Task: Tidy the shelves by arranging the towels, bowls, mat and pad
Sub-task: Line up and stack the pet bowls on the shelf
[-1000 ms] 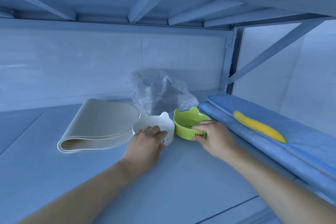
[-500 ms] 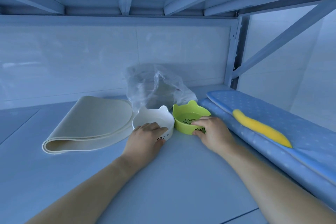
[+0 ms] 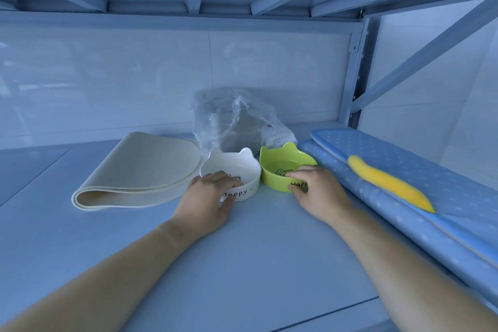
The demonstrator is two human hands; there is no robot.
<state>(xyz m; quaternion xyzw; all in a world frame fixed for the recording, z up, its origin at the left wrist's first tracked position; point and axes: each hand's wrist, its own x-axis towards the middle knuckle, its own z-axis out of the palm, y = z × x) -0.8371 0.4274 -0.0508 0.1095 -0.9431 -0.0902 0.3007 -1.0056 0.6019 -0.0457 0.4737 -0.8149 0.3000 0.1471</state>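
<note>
Two cat-eared bowls stand side by side on the shelf board. My left hand (image 3: 207, 199) grips the near rim of the white bowl (image 3: 234, 167), fingers inside and thumb on the outer wall. My right hand (image 3: 316, 191) grips the near rim of the green bowl (image 3: 285, 162) the same way. A folded cream mat (image 3: 140, 170) lies to the left of the white bowl, touching it. A blue dotted pad (image 3: 398, 170) with a yellow patch lies folded along the right side.
A crumpled clear plastic bag (image 3: 237, 121) sits right behind the bowls against the back wall. The shelf board (image 3: 242, 264) stretches toward me. The upper shelf's beams hang close overhead, and a diagonal brace (image 3: 425, 48) crosses the right end.
Both hands have shifted from resting against the bowls' near sides to gripping their rims, fingers now inside. The bowls stay in place; the view has moved in closer.
</note>
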